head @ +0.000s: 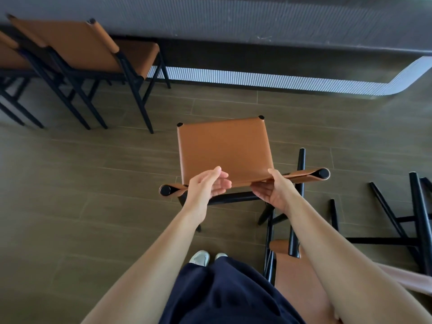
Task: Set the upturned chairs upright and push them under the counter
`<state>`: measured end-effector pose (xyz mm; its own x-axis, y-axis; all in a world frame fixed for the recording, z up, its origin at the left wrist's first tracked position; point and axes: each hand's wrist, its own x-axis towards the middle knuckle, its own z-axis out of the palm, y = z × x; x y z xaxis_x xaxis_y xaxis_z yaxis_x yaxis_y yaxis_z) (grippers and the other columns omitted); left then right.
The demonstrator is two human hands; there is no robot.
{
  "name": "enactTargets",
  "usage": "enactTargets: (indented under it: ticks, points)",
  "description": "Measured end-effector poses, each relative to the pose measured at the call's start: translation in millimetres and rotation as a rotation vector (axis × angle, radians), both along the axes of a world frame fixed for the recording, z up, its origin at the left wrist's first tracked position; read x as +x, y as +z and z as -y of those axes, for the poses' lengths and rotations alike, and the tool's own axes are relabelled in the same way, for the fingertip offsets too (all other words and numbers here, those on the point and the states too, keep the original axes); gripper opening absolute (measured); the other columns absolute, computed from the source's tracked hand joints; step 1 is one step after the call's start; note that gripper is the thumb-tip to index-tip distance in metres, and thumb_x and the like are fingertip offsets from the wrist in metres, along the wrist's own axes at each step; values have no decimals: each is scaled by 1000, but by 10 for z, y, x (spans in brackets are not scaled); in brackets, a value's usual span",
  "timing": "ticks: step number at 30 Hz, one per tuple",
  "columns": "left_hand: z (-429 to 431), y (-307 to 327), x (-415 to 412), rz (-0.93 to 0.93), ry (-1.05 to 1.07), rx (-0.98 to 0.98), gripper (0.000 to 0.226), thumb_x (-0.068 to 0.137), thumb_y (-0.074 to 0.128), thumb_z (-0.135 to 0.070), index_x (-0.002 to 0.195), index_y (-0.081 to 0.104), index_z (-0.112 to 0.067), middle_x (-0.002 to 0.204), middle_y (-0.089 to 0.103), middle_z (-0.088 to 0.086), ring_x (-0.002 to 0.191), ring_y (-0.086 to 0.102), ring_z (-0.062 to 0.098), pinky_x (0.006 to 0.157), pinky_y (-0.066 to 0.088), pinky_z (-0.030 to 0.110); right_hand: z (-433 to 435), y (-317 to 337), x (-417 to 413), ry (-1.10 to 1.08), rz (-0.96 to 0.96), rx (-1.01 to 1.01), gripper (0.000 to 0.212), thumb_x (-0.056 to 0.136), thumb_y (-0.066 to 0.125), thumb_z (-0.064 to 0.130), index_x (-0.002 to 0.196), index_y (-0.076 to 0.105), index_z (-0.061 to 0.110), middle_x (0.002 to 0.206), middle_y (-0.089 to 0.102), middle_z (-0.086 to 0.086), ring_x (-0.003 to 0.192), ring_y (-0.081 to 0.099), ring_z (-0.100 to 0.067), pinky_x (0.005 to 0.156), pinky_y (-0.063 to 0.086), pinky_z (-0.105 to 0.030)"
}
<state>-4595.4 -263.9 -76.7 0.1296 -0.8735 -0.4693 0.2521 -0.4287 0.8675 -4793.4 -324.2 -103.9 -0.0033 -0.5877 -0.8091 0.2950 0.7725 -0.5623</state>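
The chair (224,148) in front of me stands upright on the wood-look floor (93,171), tan seat facing up. It is short of the counter (233,19) and not under it. My right hand (273,190) grips the top of its backrest (304,175), fingers curled beneath the leather strip and thumb on top. My left hand (208,183) is at the same backrest, further left, with fingers loosely spread and holding nothing. Whether it touches the leather I cannot tell (it is a little blurred).

I count five chairs, all tan on black frames. Beyond this chair and to its left, two stand upright, drawn up to the counter: the nearer counter chair (77,50), and the far counter chair (9,54), cut off by the picture's edge. To this chair's right, two lie upturned with legs in the air. The close upturned chair (297,272) is just beside it under my right forearm, and the far upturned chair (418,206) is well apart. On my side of this chair are two pale shoes (199,257) below a dark blue garment (222,288).
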Motion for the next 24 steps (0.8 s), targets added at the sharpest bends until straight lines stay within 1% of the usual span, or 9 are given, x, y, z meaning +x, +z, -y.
enactTargets:
  ticks: [3,7,10,12,14,17,19,21,24]
  points:
    - [-68,-76,-58,-172,25,211,40,97,53,-39,96,72,-4,95,74,14,92,72,25,84,55,34,-18,-1,-5,-10,0,5,41,99,52,29,128,47,0,100,70,-25,89,71,-34,65,58,-39]
    - [-55,-168,-119,-273,58,369,49,96,53,-45,106,69,0,106,73,12,101,69,25,92,54,37,-18,14,-11,-13,-2,0,39,99,53,27,127,47,0,101,69,-25,88,71,-33,67,58,-39]
    - [19,-180,-130,-348,148,472,54,94,55,-48,111,63,2,111,68,18,99,68,32,89,55,42,1,27,-21,-7,-1,13,38,99,53,26,127,48,0,102,69,-24,89,71,-33,67,58,-38]
    - [71,-183,-131,-421,206,526,54,92,58,-47,116,57,1,113,65,23,95,68,38,81,58,47,14,27,-25,-6,1,24,39,98,54,26,127,47,0,103,68,-25,90,70,-33,66,58,-38]
    - [120,-196,-133,-484,279,554,55,92,62,-42,125,48,0,116,61,28,91,68,44,73,59,50,35,24,-35,1,7,35,40,99,54,26,128,47,0,106,67,-26,91,70,-34,68,58,-39]
    - [211,-230,-119,-582,418,536,58,94,61,-33,139,35,-7,123,55,29,94,66,47,74,58,54,78,26,-54,-15,43,58,41,100,52,29,131,46,1,111,65,-26,96,68,-36,70,58,-42]
    - [282,-227,-110,-628,510,482,48,96,59,-23,137,39,-8,121,55,25,101,63,45,71,58,55,108,30,-48,-69,81,72,42,100,51,28,134,43,4,115,63,-26,101,67,-37,71,58,-44]
    - [349,-227,-117,-619,563,452,36,95,58,-9,128,45,-8,121,54,24,108,60,44,72,58,57,145,35,-32,-124,117,74,41,101,50,22,136,40,5,121,59,-27,106,64,-38,72,58,-47]
    - [408,-217,-135,-577,575,466,34,92,51,5,125,48,-4,118,56,24,106,61,43,76,58,55,194,45,-38,-193,213,80,38,100,48,13,136,38,5,121,58,-29,105,64,-43,72,59,-51]
